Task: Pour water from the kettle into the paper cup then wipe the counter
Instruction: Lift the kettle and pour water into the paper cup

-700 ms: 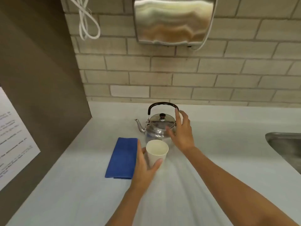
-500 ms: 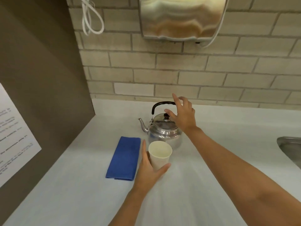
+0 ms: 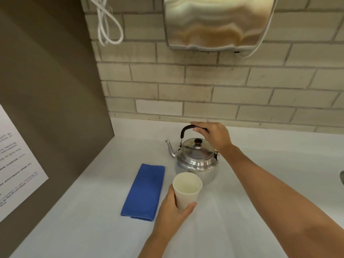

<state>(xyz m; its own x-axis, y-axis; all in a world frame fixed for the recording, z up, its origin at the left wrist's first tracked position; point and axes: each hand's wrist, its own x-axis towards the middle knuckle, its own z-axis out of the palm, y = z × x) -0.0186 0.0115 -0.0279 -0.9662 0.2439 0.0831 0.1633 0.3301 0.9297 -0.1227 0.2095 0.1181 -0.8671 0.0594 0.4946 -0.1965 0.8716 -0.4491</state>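
A small steel kettle (image 3: pixel 195 161) with a black handle and knob stands on the white counter (image 3: pixel 242 211), spout pointing left. My right hand (image 3: pixel 214 135) is closed over the top of its handle. Just in front of the kettle is a white paper cup (image 3: pixel 187 190), upright, its inside looking dry. My left hand (image 3: pixel 175 211) wraps around the cup's lower left side. A folded blue cloth (image 3: pixel 145 190) lies flat on the counter to the left of the cup.
A brown partition (image 3: pixel 52 108) with a printed sheet (image 3: pixel 16 161) walls off the left side. Behind the counter is a brick wall with a steel dispenser (image 3: pixel 217 23) and a looped white cord (image 3: pixel 108 23). A sink edge (image 3: pixel 342 177) shows at far right.
My right hand rose from beside the kettle lid and closed over the handle. The left hand stayed on the cup. The view shifted slightly downward and left.
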